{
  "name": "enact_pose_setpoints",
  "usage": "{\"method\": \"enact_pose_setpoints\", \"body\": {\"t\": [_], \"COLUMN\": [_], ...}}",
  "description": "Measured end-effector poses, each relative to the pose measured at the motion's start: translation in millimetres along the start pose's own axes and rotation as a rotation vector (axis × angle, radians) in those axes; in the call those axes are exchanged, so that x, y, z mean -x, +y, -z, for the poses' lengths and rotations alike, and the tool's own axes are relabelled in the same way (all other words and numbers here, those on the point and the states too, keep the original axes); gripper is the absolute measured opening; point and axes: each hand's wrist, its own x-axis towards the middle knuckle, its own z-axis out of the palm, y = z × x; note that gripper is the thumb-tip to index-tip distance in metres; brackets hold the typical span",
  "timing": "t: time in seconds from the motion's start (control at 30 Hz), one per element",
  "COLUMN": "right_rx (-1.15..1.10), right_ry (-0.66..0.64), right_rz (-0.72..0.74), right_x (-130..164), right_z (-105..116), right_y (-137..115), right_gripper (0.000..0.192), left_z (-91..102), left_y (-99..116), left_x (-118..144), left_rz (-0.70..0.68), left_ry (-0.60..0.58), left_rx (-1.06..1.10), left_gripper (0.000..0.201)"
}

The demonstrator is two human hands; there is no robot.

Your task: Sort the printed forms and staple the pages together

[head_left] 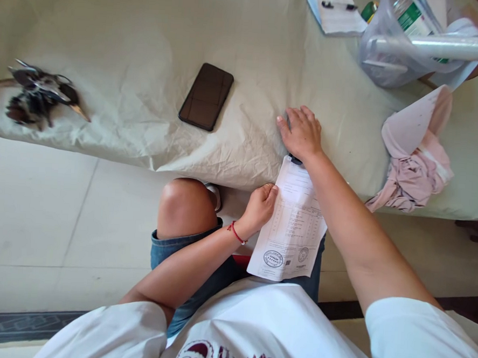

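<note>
Left hand point(260, 206) pinches the left edge of a printed form point(290, 225), which hangs from the bed point(149, 60) edge over the lap. Right hand point(301, 131) lies flat, fingers spread, on the sheet at the form's top, over a dark clip point(295, 160). Phone point(206, 96) sits nearby to the left; keys point(37, 94) far left.

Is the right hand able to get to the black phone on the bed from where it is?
Probably yes. The right hand rests flat on the sheet, and the phone lies face up to its left with only bare, wrinkled sheet between them. The left hand is lower, holding the paper.
</note>
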Motion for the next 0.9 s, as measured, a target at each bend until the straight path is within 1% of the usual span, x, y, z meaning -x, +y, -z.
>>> {"method": "enact_pose_setpoints", "body": {"t": [0.23, 0.43, 0.5, 0.6, 0.7, 0.73, 0.77, 0.83, 0.9], "right_rx": [0.062, 0.114, 0.125, 0.128, 0.122, 0.118, 0.113, 0.104, 0.092], "right_ry": [0.073, 0.149, 0.161, 0.172, 0.174, 0.175, 0.177, 0.178, 0.186], "right_rz": [-0.04, -0.001, 0.008, -0.001, -0.017, -0.02, -0.02, -0.017, -0.007], "right_x": [3, 9, 10, 9, 5, 5, 4, 4, 4], "right_z": [-3, -13, -15, -17, -18, -19, -20, -21, -23], "right_y": [-2, -2, -2, 0, 2, 3, 5, 6, 7], "right_gripper": [0.059, 0.054, 0.055, 0.057, 0.059, 0.059, 0.059, 0.06, 0.062], "left_z": [-1.0, -2.5, -3.5, -5.3, -6.5, -6.5, -6.3, -4.9, -2.7], "left_y": [3, 4, 3, 2, 0, 0, -2, -6, -10], "left_x": [0, 0, 0, 3, 7, 8, 9, 9, 8], "left_rz": [0.006, 0.017, 0.018, 0.044, 0.102, 0.124, 0.152, 0.236, 0.332], "left_ry": [0.013, 0.011, 0.015, 0.004, -0.063, -0.092, -0.126, -0.2, -0.266], "left_rx": [-0.015, 0.017, 0.051, 0.167, 0.357, 0.42, 0.473, 0.511, 0.467], "left_gripper": [0.045, 0.045, 0.044, 0.042, 0.033, 0.034, 0.04, 0.052, 0.052]}}
